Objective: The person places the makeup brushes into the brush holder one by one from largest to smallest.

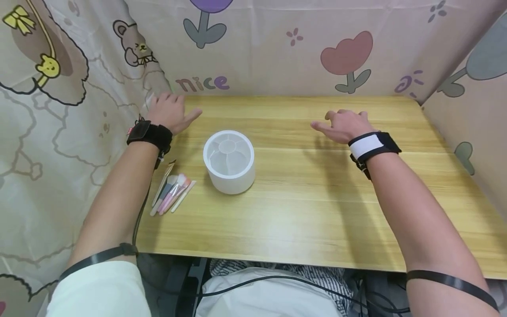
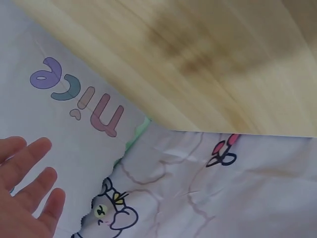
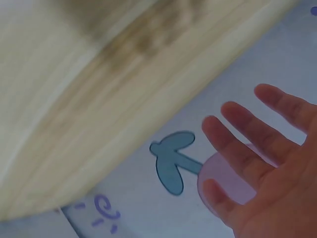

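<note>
My left hand (image 1: pixel 168 113) hovers over the far left part of the table with its thumb spread out and nothing in it. Loosely extended fingers (image 2: pixel 30 156) show in the left wrist view. Across the table, my right hand (image 1: pixel 343 125) is held above the wood, fingers apart and holding nothing, as the right wrist view of the hand (image 3: pixel 272 163) confirms. Between them, nearer the left, stands a round white holder (image 1: pixel 231 184) with several inner compartments. Several makeup brushes (image 1: pixel 174 191) lie in a small bunch left of the holder, beside my left forearm.
The wooden table (image 1: pixel 293 211) has its front edge close to my lap. A printed curtain (image 1: pixel 269 53) lines the back and both sides. A black cable (image 1: pixel 237 288) crosses my lap, and another runs by the left forearm.
</note>
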Available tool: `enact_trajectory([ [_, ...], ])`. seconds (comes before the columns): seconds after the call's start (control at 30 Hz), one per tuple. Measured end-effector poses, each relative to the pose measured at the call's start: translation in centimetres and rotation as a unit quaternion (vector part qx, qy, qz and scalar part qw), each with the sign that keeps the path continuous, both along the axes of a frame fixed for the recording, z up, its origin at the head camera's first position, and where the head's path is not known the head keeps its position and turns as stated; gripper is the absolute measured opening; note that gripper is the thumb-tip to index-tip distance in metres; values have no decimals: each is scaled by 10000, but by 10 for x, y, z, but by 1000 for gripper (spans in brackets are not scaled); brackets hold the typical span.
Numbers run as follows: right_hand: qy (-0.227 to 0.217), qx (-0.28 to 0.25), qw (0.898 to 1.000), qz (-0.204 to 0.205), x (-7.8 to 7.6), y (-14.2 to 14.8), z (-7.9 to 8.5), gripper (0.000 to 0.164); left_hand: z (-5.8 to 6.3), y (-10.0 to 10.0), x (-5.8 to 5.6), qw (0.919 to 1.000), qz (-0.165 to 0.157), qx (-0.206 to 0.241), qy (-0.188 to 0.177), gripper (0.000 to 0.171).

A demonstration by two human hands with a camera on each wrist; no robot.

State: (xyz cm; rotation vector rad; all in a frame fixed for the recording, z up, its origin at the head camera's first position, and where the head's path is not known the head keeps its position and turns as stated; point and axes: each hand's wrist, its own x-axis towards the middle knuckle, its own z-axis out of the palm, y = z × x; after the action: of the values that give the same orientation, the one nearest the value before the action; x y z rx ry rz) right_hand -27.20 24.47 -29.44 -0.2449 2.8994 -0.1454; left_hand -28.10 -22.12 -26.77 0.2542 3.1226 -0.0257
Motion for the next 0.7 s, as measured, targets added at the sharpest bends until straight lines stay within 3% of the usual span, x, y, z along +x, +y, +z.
enact_trajectory([
  [0.17, -268, -361, 9988, 178, -1, -9, -10, 103, -6, -11, 6, 9999, -130, 34, 61, 90],
  [0.37, -184, -840, 9951, 494, 1, -19, -23, 91, -20, -15, 11, 9991, -335, -196, 170, 83],
  [0.7, -49, -1570, 9850, 716, 8, -36, -36, 77, -33, -25, 27, 9969, -408, 76, 666, 76],
])
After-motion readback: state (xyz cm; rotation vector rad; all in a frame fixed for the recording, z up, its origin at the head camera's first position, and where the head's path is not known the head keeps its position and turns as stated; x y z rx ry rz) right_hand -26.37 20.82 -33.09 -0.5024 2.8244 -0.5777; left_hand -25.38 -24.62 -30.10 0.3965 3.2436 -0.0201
